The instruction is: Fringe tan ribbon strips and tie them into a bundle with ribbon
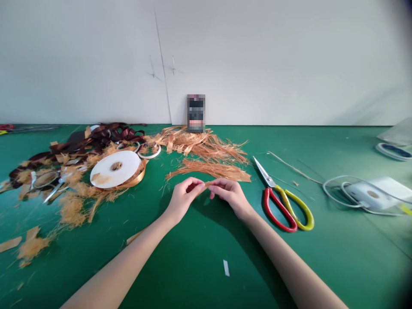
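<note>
My left hand and my right hand meet in the middle, just above the green table. Between their pinched fingertips is a small piece of golden-brown ribbon, mostly covered by the fingers. Right behind the hands lies a bundle of frayed ribbon strips, and a larger heap of similar strips spreads beyond it. To the right of my right hand rest scissors with one red and one yellow handle, blades pointing away.
At left, a white ribbon spool sits among loose fibres and dark brown ribbon. A phone-like device leans on the wall. A white box with a cable lies at right. A white scrap is in front.
</note>
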